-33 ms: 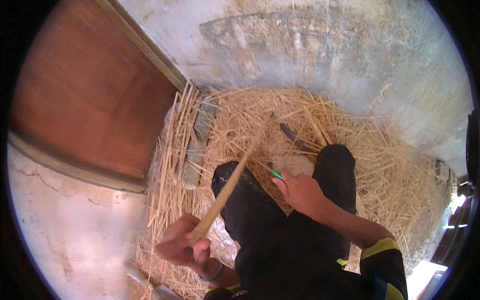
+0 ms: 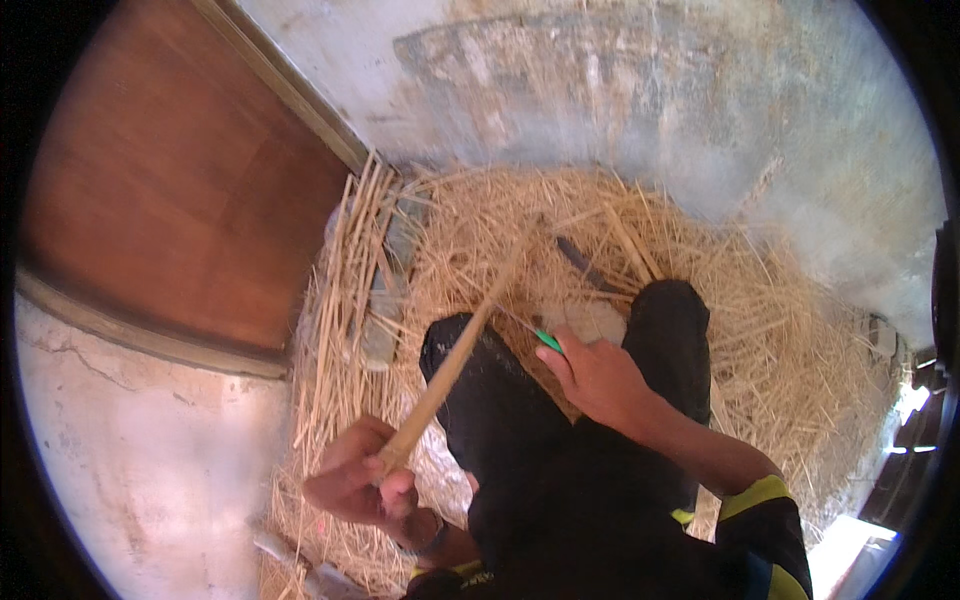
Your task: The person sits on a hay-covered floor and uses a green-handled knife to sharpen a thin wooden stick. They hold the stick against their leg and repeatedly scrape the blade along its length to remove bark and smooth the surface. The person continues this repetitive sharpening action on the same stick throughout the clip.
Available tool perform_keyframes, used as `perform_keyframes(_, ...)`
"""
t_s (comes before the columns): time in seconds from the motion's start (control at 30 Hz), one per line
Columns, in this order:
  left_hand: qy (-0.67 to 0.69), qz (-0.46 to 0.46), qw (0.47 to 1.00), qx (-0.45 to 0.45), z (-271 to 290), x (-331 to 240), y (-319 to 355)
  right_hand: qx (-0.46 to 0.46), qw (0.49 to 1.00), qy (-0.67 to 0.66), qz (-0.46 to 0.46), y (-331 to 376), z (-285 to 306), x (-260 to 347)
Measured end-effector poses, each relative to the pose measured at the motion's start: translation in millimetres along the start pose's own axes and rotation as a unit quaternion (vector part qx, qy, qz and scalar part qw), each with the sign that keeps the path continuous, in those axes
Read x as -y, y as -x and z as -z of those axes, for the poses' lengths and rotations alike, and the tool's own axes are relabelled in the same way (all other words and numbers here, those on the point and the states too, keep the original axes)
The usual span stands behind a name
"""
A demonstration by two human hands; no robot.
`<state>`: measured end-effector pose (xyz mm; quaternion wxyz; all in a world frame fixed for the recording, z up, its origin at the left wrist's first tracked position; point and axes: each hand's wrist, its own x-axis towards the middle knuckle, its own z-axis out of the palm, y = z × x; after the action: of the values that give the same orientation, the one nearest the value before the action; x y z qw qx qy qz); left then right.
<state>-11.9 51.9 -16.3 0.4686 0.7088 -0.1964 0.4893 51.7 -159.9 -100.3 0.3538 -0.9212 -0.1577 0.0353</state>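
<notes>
My left hand (image 2: 355, 475) is closed around the lower end of a long flat bamboo strip (image 2: 440, 385), which slants up and away to the right over my left knee. In my right hand (image 2: 600, 380) is a small knife with a green handle (image 2: 547, 341). Its thin blade (image 2: 515, 318) points up and left, with the tip close to the strip's edge; I cannot tell whether they touch. Beyond my right hand, between my knees, lies a pale flat stone (image 2: 585, 322). A dark curved blade (image 2: 582, 262) rests on the shavings just past it.
Shavings (image 2: 770, 340) cover the floor. Split bamboo strips (image 2: 345, 290) are piled at the left beside a reddish-brown panel (image 2: 180, 180) in a wooden frame. A stained wall (image 2: 620, 90) rises behind. Two strips (image 2: 632, 243) lie beyond my right knee.
My right hand has moved slightly left and up, bringing the knife blade closer to the bamboo strip. The left hand keeps its hold, shifted a little.
</notes>
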Motion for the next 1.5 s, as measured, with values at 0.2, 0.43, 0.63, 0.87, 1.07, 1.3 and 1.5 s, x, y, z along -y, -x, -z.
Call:
perform_keyframes(0.2,0.002,-0.020,0.999,0.050,5.1,4.6,-2.8,0.061,0.975,-0.191,0.093,15.1,31.3,50.2)
perform_keyframes(0.43,0.037,-0.036,0.995,0.090,2.1,0.3,11.0,0.023,0.990,-0.123,0.068,8.7,-9.0,33.9)
perform_keyframes(0.63,0.048,-0.034,0.990,0.129,11.2,2.9,13.9,0.056,0.990,-0.092,0.091,19.8,9.5,50.5)
perform_keyframes(0.87,0.072,-0.027,0.990,0.116,9.7,4.4,18.3,0.098,0.982,-0.119,0.106,15.0,15.8,47.3)
perform_keyframes(1.07,0.062,-0.023,0.995,0.070,6.4,4.0,10.5,-0.023,0.996,-0.047,0.075,-6.2,-14.9,32.8)
perform_keyframes(1.3,0.110,-0.042,0.981,0.152,16.9,7.3,14.3,0.036,0.999,-0.026,-0.022,-16.7,-28.4,5.4)
perform_keyframes(1.5,0.086,-0.001,0.990,0.111,19.5,10.5,14.7,0.010,0.999,-0.047,0.023,-15.0,-26.3,15.5)
